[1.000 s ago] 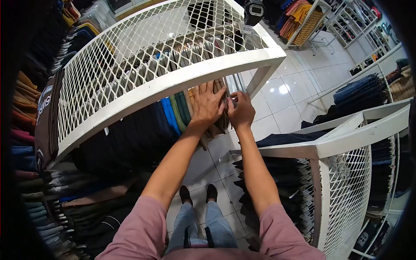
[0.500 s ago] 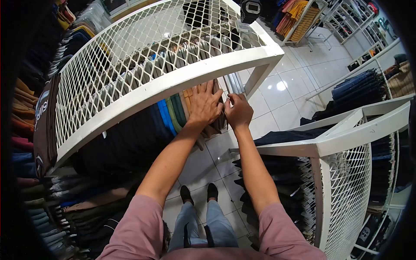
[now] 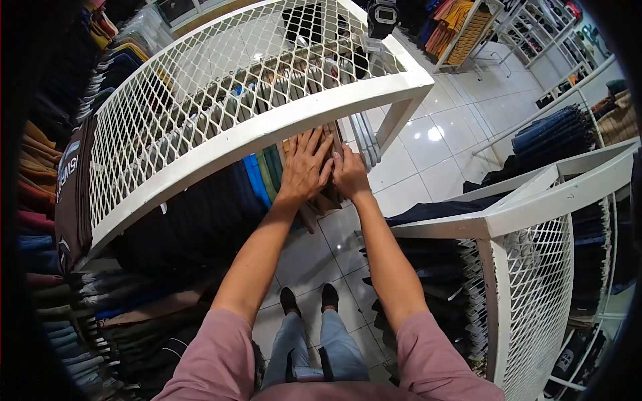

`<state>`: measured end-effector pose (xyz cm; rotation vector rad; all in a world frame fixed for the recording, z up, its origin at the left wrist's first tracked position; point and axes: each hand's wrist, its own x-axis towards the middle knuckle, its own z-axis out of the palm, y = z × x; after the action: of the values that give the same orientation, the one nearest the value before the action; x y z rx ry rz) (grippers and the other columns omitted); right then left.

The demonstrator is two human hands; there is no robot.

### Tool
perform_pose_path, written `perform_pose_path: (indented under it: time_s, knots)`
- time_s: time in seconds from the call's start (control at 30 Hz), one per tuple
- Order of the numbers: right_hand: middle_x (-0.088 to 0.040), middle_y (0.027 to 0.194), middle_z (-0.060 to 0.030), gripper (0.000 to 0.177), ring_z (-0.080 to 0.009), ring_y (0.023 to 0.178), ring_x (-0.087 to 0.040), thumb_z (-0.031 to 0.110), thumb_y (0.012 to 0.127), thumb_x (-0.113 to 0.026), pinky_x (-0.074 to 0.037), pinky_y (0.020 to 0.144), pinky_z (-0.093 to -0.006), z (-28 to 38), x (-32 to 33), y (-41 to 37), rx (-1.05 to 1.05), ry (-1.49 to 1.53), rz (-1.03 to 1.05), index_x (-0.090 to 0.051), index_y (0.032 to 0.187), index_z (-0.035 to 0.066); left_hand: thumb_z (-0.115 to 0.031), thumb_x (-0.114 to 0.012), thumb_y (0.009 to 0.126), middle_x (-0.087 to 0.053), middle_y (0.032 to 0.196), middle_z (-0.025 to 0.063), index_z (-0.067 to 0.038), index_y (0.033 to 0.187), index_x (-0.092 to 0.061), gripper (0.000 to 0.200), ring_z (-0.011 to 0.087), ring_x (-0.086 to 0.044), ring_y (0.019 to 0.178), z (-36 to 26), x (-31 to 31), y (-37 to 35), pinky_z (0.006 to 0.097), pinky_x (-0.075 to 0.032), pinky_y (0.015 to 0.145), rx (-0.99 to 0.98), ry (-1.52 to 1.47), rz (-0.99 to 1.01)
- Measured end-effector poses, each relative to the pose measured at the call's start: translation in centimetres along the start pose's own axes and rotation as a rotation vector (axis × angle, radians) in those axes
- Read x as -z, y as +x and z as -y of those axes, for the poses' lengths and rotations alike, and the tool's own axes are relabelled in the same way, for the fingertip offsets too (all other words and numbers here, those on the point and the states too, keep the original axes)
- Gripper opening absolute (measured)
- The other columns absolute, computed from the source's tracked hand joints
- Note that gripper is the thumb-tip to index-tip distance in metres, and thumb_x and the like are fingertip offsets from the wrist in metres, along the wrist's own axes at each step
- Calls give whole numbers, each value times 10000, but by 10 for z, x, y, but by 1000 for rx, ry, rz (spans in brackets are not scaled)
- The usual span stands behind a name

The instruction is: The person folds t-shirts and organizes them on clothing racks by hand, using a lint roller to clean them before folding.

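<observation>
Beneath the front edge of a white mesh-topped rack (image 3: 254, 123), my left hand (image 3: 304, 167) lies with fingers spread over tan and brown hanging garments. Close on its right, my right hand (image 3: 350, 172) has its fingers curled at the edge of the last brown garments (image 3: 330, 196); what they hold, if anything, is hidden. Green garments (image 3: 270, 172) and a blue garment (image 3: 255, 179) hang left of my hands, followed by dark ones (image 3: 200, 210). Hangers show through the mesh.
A second white rack (image 3: 491, 227) with dark clothes stands at the right. Folded jeans (image 3: 550, 137) hang farther back. A watch (image 3: 383, 16) sits at the mesh rack's far corner. Tiled floor (image 3: 428, 144) runs between the racks. More clothes line the left.
My right hand has moved left, closer to my left hand and against the brown garments. My left hand has shifted slightly left, and its fingers are spread wider.
</observation>
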<state>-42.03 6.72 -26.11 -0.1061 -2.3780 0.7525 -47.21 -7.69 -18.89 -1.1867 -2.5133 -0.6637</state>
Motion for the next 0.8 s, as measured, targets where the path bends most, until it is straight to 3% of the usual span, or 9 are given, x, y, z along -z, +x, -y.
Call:
perform_pose_path:
  time_s: [0.17, 0.3, 0.4, 0.47, 0.8]
  knots:
    - [-641, 1003, -235, 339, -418, 970, -641, 258, 989, -595, -576, 786, -472, 25, 10, 3, -297, -153, 107, -591, 1136, -47, -264, -591, 970, -301, 1647, 156, -99, 1508, -477, 574, 339, -243, 1538, 2, 8, -1, 529, -162, 1250, -8, -18, 80]
    - [-621, 1028, -219, 315, -394, 956, -653, 263, 990, -594, -596, 757, -443, 41, 21, 10, -264, -262, 120, -586, 1081, -38, -273, -581, 987, -270, 1659, 158, -88, 1529, -438, 590, 345, -227, 1542, 3, 7, -1, 530, -153, 1254, -24, -4, 101]
    - [-602, 1076, -206, 299, -379, 911, -686, 255, 1003, -573, -611, 740, -422, 60, 32, 16, -300, -413, 262, -567, 1089, -32, -260, -581, 989, -257, 1664, 158, -85, 1532, -431, 590, 344, -214, 1546, 3, 7, 0, 528, -145, 1257, -7, -12, 121]
    - [-617, 1052, -245, 265, -460, 820, -693, 235, 1014, -545, -586, 688, -513, 66, 36, 10, -418, -286, 175, -542, 1061, -25, -244, -587, 983, -254, 1665, 157, -87, 1533, -430, 593, 343, -208, 1549, 4, 8, 0, 528, -145, 1259, -9, -13, 123]
    - [-584, 1027, -265, 210, -491, 762, -649, 178, 1000, -560, -545, 672, -560, 97, 82, -57, -502, -241, 206, -527, 1080, -14, -103, -661, 910, -251, 1662, 162, -93, 1567, -361, 722, 361, -179, 1553, -7, 29, -27, 514, -165, 1263, -14, -20, 255]
